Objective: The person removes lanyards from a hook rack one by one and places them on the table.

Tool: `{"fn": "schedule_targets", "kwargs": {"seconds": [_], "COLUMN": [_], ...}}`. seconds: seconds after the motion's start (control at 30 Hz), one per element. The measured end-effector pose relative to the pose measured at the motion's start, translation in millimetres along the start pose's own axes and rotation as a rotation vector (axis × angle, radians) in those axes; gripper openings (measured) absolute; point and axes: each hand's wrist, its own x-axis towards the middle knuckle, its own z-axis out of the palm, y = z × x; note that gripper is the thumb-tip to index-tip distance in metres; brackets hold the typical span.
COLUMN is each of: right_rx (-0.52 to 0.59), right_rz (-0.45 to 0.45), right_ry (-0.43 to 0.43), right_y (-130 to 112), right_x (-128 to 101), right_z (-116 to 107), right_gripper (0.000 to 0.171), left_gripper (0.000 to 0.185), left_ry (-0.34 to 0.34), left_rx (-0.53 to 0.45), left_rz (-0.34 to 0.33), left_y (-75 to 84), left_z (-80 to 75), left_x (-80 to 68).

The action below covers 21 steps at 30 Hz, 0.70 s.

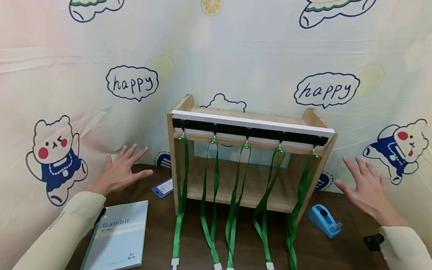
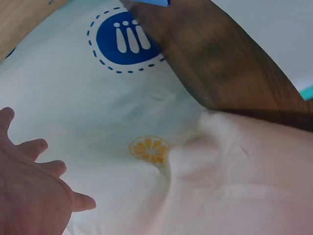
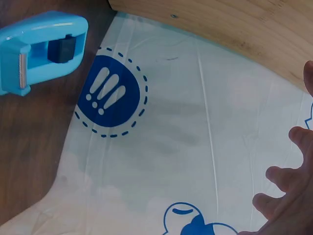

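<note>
Both hands empty, fingers spread. Left hand (image 1: 122, 170) hovers at 9 o'clock of the wooden rack (image 1: 250, 163), right hand (image 1: 365, 189) at 3 o'clock, neither touching it. Five green lanyards (image 1: 234, 209) hang off the rack's hooks onto the surface (image 1: 343, 266). Notebook (image 1: 118, 238) at 7 o'clock, blue tape dispenser (image 1: 324, 221) at 4 o'clock. Blue card (image 1: 163, 187) by the rack, probably a badge.

At frame centre, a wooden rack (image 1: 248, 163) hangs 5 green lanyards (image 1: 233, 205); the left hand (image 1: 122, 172) and right hand (image 1: 367, 191) hover spread-fingered at either side.
</note>
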Motion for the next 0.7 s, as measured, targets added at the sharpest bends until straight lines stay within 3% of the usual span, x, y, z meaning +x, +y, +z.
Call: {"fn": "schedule_targets", "kwargs": {"seconds": [0.5, 0.7], "right_rx": [0.215, 0.375], "right_rz": [0.017, 0.045], "right_ry": [-0.002, -0.009], "right_y": [-6.2, -25.4], "right_x": [-6.6, -9.2], "right_z": [-0.1, -11.6], "right_gripper": [0.077, 0.072], "left_gripper": [0.088, 0.083], "left_ry": [-0.046, -0.046], "left_rx": [-0.356, -0.471], "left_rz": [0.006, 0.065], "left_y": [33.2, 50.1], "left_z": [-8.9, -12.9], "left_x": [-1.1, 2.9]}}
